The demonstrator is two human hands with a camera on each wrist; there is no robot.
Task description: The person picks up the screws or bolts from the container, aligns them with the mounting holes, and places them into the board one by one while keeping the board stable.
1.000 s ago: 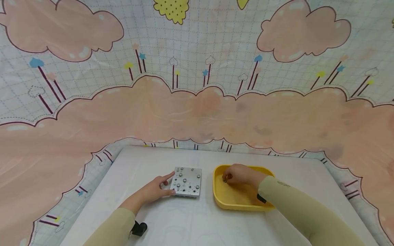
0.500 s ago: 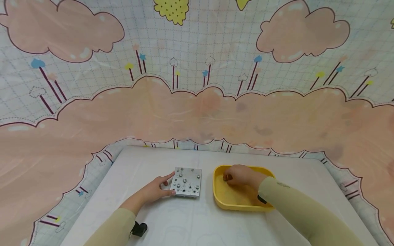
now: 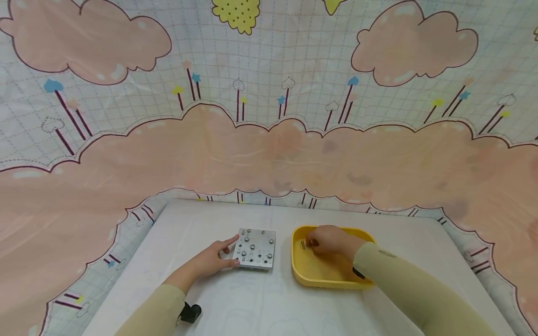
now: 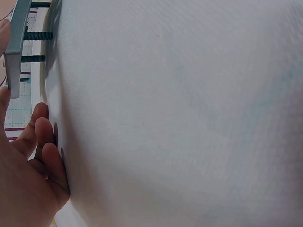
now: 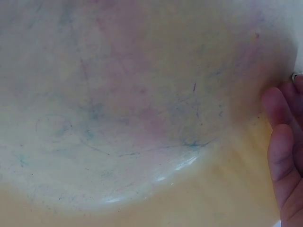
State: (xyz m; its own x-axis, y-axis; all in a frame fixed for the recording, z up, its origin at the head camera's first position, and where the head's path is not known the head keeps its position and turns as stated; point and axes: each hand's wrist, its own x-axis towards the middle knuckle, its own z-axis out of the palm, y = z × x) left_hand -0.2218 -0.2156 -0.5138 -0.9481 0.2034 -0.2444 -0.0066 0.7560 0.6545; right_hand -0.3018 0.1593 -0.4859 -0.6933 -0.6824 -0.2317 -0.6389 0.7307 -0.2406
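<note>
My left hand (image 3: 212, 256) holds a square silver metal plate (image 3: 262, 247) at its left edge, index finger near the far corner and thumb at the near one. Several bolts are set in its face, and in the left wrist view threaded bolt shanks (image 4: 38, 36) stick out below the plate. Inside a yellow tray (image 3: 308, 281), my right hand (image 3: 332, 239) reaches down with bent fingers. Small screws (image 3: 302, 244) lie just left of its fingertips. A bit of round metal (image 5: 296, 75) shows by the fingertips in the right wrist view; I cannot tell whether they pinch it.
The plate and tray stand side by side on a white table (image 3: 218, 214), with a gap between them. A patterned cloth (image 3: 269, 154) hangs behind the table. A black wrist mount (image 3: 190, 312) sits under the left forearm.
The right hand has shifted very slightly right in the tray, and small screws now show beside its fingertips. The left hand and plate stay put.
</note>
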